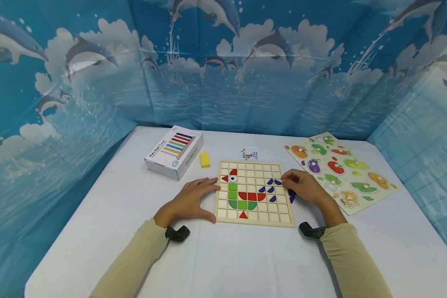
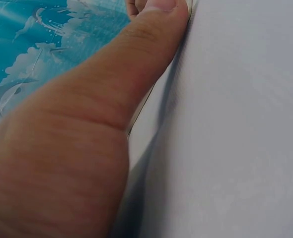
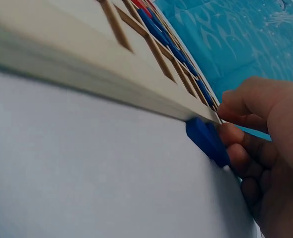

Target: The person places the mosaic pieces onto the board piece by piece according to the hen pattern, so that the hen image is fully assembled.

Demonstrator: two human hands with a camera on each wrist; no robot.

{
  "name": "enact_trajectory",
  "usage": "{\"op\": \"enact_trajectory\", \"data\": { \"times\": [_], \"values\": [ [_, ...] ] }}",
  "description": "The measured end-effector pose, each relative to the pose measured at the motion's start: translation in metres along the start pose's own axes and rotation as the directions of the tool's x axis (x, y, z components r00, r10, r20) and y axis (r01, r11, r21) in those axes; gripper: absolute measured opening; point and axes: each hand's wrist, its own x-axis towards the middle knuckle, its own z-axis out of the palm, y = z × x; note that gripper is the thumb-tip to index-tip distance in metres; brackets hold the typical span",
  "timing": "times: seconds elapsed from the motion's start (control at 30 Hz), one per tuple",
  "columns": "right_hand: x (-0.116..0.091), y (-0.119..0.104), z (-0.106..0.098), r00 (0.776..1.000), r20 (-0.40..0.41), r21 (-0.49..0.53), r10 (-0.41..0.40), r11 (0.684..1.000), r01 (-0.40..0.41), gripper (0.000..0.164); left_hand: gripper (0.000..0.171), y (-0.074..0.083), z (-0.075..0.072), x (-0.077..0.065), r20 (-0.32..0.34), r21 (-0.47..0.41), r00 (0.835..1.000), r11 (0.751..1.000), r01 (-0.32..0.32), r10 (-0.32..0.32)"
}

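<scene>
A wooden grid board (image 1: 255, 224) lies on the table with red, green and blue pieces set in its cells, forming a bird-like figure. My left hand (image 1: 191, 199) spreads its thumb and fingers along the board's left edge. At the right edge my right hand (image 1: 301, 186) has curled fingers, its fingertips right at the end of a blue piece (image 1: 278, 182) in a cell. I cannot tell whether they pinch it. Loose blue pieces (image 3: 206, 141) lie on the table against the board's side, under the right hand. A red triangle (image 1: 243, 215) sits in the bottom row.
A small pattern card (image 1: 249, 153) lies behind the board. Yellow blocks (image 1: 205, 160) and a white toy box (image 1: 175, 152) stand to the left. A vegetable puzzle board (image 1: 340, 170) lies at the right, close to the right forearm. A dolphin-print curtain (image 1: 223, 95) hangs behind the table.
</scene>
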Motion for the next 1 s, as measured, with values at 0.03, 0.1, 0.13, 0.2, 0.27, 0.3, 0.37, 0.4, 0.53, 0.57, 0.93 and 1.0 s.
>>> {"op": "enact_trajectory", "data": {
  "times": [0.03, 0.1, 0.13, 0.2, 0.27, 0.3, 0.37, 0.4, 0.53, 0.57, 0.93, 1.0],
  "values": [
    [-0.001, 0.001, -0.001, 1.000, 0.006, 0.009, 0.012, 1.000, -0.012, 0.016, 0.105, 0.000, 0.000, 0.000, 0.001, 0.001, 1.000, 1.000, 0.001, -0.001],
    [-0.002, 0.002, -0.005, 0.999, 0.026, 0.018, 0.030, 0.999, -0.031, 0.017, 0.105, 0.000, 0.000, 0.000, 0.002, -0.002, 1.000, 1.000, 0.002, -0.002],
    [-0.004, 0.002, -0.007, 0.999, 0.038, 0.019, 0.037, 0.999, -0.038, 0.016, 0.105, 0.000, 0.000, 0.000, 0.002, -0.001, 1.000, 1.000, 0.002, -0.002],
    [-0.006, 0.002, -0.011, 0.997, 0.063, 0.024, 0.044, 0.999, -0.046, 0.015, 0.104, 0.000, 0.000, 0.000, 0.004, -0.001, 1.000, 1.000, 0.003, -0.003],
    [-0.009, 0.002, -0.016, 0.996, 0.084, 0.012, 0.038, 0.999, -0.039, 0.012, 0.104, 0.000, 0.000, 0.000, 0.006, 0.000, 1.000, 1.000, 0.005, -0.005],
    [-0.011, 0.002, -0.017, 0.995, 0.089, 0.008, 0.039, 0.999, -0.040, 0.010, 0.105, 0.000, -0.001, 0.000, 0.008, 0.001, 1.000, 1.000, 0.007, -0.007],
    [-0.013, 0.003, -0.020, 0.995, 0.097, -0.003, 0.038, 0.999, -0.038, 0.008, 0.105, 0.000, -0.001, 0.000, 0.011, 0.002, 1.000, 1.000, 0.009, -0.009],
    [-0.015, 0.003, -0.021, 0.995, 0.098, -0.012, 0.037, 0.999, -0.036, 0.007, 0.105, 0.001, -0.001, -0.001, 0.011, 0.001, 1.000, 1.000, 0.011, -0.011],
    [-0.018, 0.002, -0.021, 0.996, 0.060, -0.040, 0.064, 0.997, -0.062, 0.006, 0.106, 0.001, -0.002, 0.000, 0.007, 0.002, 1.000, 1.000, 0.015, -0.015],
    [-0.019, 0.002, -0.020, 0.996, 0.045, -0.045, 0.072, 0.997, -0.070, 0.006, 0.106, 0.000, -0.002, 0.000, 0.005, -0.001, 1.000, 1.000, 0.012, -0.012],
    [-0.020, 0.000, -0.017, 0.989, -0.053, -0.082, 0.140, 0.986, -0.144, 0.011, 0.104, 0.000, -0.001, -0.001, 0.012, -0.013, 1.000, 1.000, 0.018, -0.018],
    [-0.020, 0.000, -0.016, 0.986, -0.068, -0.099, 0.155, 0.982, -0.161, 0.013, 0.104, 0.000, -0.001, 0.000, 0.011, -0.012, 1.000, 1.000, 0.017, -0.017]
  ]
}}
